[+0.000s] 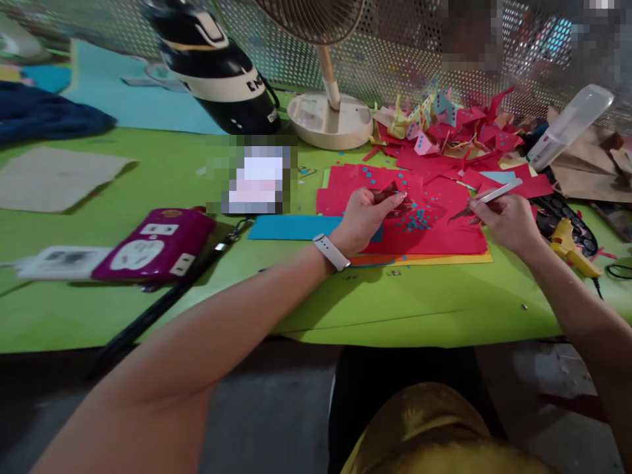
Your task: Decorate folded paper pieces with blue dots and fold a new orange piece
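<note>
Tweezers [496, 191] lie in the grip of my right hand [506, 217], their dark tips pointing left and down over red paper [444, 241]. Facing them, my left hand [368, 214], with a white band on its wrist, has its thumb and fingers pinched together above the same sheets. Whatever sits in that pinch, if anything, blends into the red behind it. Tiny blue paper bits [419, 219] are scattered on the red paper between the two hands. A blue paper strip [291, 228] runs under my left hand.
Behind the sheets is a heap of folded paper pieces [444, 125]. A fan [330, 122] and a black-and-white bottle [227, 82] stand at the back. A yellow glue gun [573, 250] lies right, a clear bottle [573, 125] behind it. Left are a purple power adapter [153, 243] and phone [259, 178].
</note>
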Available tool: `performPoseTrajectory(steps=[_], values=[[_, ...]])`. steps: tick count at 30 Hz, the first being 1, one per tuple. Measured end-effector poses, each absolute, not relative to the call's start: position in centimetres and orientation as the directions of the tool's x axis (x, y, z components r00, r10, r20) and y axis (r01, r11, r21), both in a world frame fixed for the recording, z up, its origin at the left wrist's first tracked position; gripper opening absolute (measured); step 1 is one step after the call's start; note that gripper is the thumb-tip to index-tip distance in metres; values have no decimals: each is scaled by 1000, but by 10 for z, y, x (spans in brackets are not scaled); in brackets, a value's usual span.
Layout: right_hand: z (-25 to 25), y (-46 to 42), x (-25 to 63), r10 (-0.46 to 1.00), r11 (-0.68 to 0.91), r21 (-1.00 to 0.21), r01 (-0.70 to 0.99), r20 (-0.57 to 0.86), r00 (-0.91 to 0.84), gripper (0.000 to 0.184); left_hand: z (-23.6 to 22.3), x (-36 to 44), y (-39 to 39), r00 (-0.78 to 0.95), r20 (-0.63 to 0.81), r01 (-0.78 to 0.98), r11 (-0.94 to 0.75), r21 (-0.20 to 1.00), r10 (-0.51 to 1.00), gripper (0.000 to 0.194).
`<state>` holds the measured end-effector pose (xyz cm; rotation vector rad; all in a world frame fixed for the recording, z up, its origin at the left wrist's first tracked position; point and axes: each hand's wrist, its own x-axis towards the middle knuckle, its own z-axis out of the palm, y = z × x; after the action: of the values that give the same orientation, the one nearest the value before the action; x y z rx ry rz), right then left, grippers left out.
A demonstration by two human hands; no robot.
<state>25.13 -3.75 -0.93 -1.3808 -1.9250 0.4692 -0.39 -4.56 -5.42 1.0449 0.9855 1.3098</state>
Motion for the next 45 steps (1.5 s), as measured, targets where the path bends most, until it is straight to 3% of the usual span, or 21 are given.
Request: performPoseTrajectory(steps=[3, 6, 17, 45], values=[[-8, -44, 230, 891, 453, -743, 492, 394, -225, 28, -55, -4, -45, 9, 31, -282, -27, 959, 999, 24], [-14, -50, 206, 824, 564, -724, 397, 463, -327, 28, -56, -4, -43, -29, 26, -327, -34, 944, 999, 21], [-44, -51, 194, 734, 678, -610, 410, 534, -420, 18, -56, -3, -44, -34, -16, -351, 3, 937, 999, 20], [-45, -49, 198, 849, 526, -718, 456, 406, -339, 26, -49, -4, -49, -51, -89, -271, 72, 960, 995, 26]])
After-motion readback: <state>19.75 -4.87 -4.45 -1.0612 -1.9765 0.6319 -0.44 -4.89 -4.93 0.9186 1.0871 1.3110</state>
